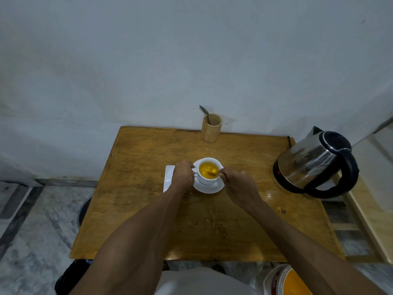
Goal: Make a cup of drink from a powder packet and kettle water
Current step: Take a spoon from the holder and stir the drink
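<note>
Worn wooden tabletop (148,220) against pale wall. Left hand (182,176) closed round handle of white ceramic cup (207,171) on round white saucer (209,187); right hand (239,187) pinching small spoon (213,172), its bowl in the yellow drink between both sets of fingers. Stirring step, probably; next, lifting spoon clear. Farther right of fingers, steel kettle (314,162); beyond, bamboo holder (211,128).

Both arms outstretched, left hand (182,176) and right hand (238,187) curled.
</note>
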